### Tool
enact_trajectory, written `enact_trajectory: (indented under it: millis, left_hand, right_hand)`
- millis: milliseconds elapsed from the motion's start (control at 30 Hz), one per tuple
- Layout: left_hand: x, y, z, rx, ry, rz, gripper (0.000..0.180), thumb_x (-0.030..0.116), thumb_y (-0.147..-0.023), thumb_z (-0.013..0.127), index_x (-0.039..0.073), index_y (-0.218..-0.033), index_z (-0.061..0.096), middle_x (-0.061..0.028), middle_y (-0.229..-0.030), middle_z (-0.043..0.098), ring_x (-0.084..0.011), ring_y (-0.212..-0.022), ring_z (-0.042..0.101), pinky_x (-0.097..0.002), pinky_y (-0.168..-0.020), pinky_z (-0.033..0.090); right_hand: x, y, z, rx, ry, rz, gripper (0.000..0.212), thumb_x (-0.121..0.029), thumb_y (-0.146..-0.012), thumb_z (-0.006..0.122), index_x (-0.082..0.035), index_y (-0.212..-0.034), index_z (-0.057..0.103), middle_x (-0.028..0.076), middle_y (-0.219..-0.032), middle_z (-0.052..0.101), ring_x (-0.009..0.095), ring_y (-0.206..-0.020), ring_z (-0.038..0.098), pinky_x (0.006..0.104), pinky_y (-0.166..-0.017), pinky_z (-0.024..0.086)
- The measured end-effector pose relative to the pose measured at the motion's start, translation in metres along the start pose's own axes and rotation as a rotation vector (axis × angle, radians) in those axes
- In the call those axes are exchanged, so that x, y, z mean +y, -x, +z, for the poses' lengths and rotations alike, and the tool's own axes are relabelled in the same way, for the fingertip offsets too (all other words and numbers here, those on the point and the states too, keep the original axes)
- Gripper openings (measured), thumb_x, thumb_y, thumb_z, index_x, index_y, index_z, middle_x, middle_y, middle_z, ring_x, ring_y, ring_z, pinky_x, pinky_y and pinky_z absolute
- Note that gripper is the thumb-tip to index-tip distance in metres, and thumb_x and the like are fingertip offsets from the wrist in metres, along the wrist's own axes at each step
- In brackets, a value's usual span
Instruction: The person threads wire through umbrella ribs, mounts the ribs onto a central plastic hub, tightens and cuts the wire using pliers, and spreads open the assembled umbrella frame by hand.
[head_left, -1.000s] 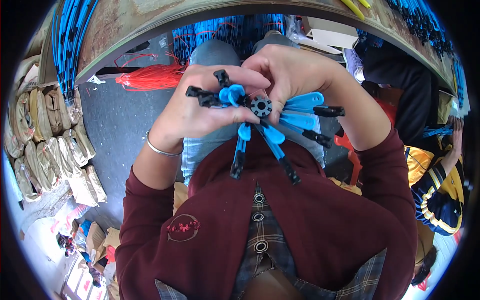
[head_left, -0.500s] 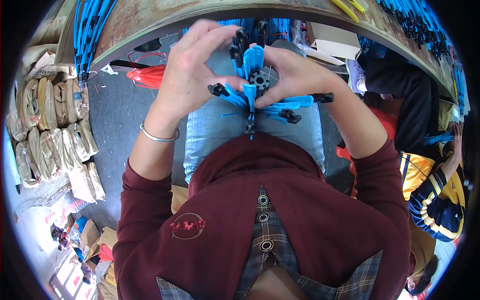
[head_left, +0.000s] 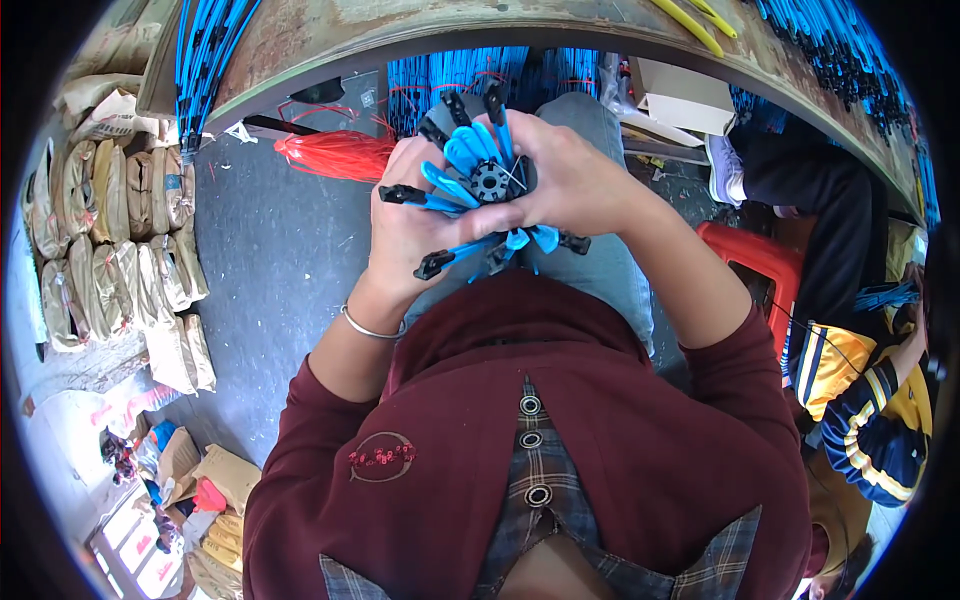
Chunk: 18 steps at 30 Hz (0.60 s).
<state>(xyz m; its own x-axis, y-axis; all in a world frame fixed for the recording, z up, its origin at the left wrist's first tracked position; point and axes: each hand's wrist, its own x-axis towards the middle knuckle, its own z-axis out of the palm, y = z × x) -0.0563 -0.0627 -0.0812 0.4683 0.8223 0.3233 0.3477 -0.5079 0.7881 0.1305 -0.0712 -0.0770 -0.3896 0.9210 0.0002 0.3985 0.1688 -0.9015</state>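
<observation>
Above my lap I hold a bundle of blue ribs [head_left: 464, 150] with black end pieces, set around a round black slotted hub [head_left: 490, 183]. It looks like an umbrella frame, seen end-on. My left hand [head_left: 408, 225] is closed around its left side, thumb lying across the ribs just below the hub. On the other side my right hand [head_left: 580, 172] is wrapped around the frame, its fingers partly hidden behind the ribs. A thin wire [head_left: 516, 178] sticks out beside the hub. Several ribs fan out to the left and below my thumbs.
A worn wooden bench [head_left: 400, 25] curves across the front, with blue ribs [head_left: 820, 60] and yellow-handled pliers [head_left: 695, 22] on it. More blue ribs [head_left: 455, 85] stand beneath. Red plastic strands [head_left: 335, 155] lie on the floor. Wrapped packages [head_left: 120, 215] are stacked left; a co-worker [head_left: 870, 400] sits right, near a red stool [head_left: 745, 245].
My left hand has come down from above and closed round the ribs. The frame has shifted slightly left, and its ribs are gathered differently. My right hand still grips it.
</observation>
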Motion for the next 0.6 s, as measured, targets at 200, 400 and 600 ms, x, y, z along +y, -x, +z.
enact_trajectory:
  millis: [200,400,600]
  left_hand:
    - [0.001,-0.002,0.021,0.216,-0.014,-0.001,0.035,0.018,-0.056,0.079,0.004,-0.071,0.051,-0.0079,-0.066,0.048,-0.0255,-0.062,0.047,-0.0364,-0.056,0.039]
    - [-0.001,-0.008,0.023,0.221,0.095,-0.074,0.036,0.017,-0.054,0.08,0.004,-0.073,0.053,-0.0073,-0.069,0.051,-0.0243,-0.062,0.048,-0.0349,-0.056,0.04]
    - [-0.008,-0.009,0.02,0.144,0.288,-0.069,0.035,0.017,-0.057,0.079,0.002,-0.078,0.056,-0.0072,-0.074,0.055,-0.0206,-0.066,0.051,-0.0319,-0.059,0.042]
  right_hand:
    - [0.003,0.004,-0.005,0.136,0.012,-0.023,0.076,-0.015,-0.056,0.077,0.0,-0.121,0.041,0.016,-0.102,0.056,0.026,-0.093,0.056,0.0345,-0.085,0.044]
    - [0.007,0.008,-0.002,0.44,0.366,-0.176,0.075,-0.013,-0.055,0.077,-0.003,-0.121,0.041,0.011,-0.089,0.055,0.023,-0.079,0.056,0.0338,-0.073,0.046]
    - [0.003,0.013,-0.012,0.058,-0.078,0.026,0.035,-0.01,-0.064,0.074,-0.003,-0.094,0.057,0.001,-0.068,0.05,0.01,-0.059,0.049,0.0251,-0.053,0.041]
